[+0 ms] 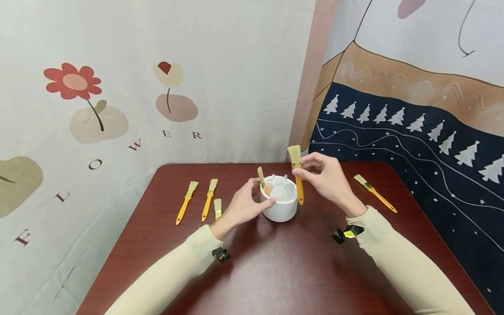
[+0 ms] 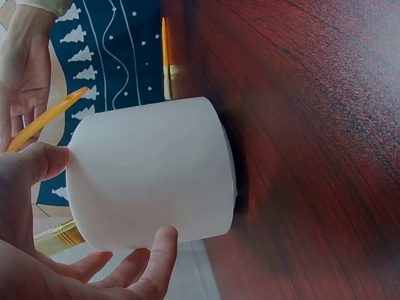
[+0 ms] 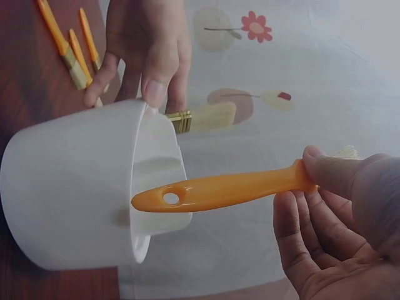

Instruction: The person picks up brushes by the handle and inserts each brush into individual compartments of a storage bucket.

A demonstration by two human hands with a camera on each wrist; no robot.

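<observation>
An orange-handled, flat-bristled brush (image 1: pixel 299 187) is pinched, bristles up, in the right hand (image 1: pixel 326 178) beside a smooth, round white pot (image 1: pixel 279 212), contact hard to tell. The left hand (image 1: pixel 245 204) grips the pot, another brush (image 1: pixel 261 176) inside. More brushes (image 1: pixel 187 204) lie on the glossy, wood-grained counter (image 1: pixel 291 271).

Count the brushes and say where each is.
6: three brushes lying on the table at left, one brush in the white pot, one brush held by the right hand, one brush lying at right.
</observation>
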